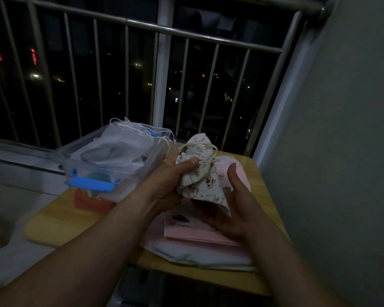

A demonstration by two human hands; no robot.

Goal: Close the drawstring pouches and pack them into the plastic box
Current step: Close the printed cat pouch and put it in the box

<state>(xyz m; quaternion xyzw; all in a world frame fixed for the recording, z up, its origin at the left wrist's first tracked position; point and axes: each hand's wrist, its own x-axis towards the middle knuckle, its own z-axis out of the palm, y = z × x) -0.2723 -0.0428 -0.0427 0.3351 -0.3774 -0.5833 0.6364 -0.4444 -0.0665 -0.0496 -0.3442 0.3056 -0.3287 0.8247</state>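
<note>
Yellow counter (53, 222) carries flat pink pouches (197, 233) nearest. Above them the left hand (164, 185) grips a printed pouch (200, 180), thumb pressed into its cloth, while the right hand (233, 209) cups its lower corner. Beyond sits the plastic box (111, 165), heaped with white pouches (120, 147); behind, a metal railing (164, 29).

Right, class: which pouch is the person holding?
The cream printed pouch, gripped by the left hand; white ones fill the plastic box, pink ones lie on the table.
</note>
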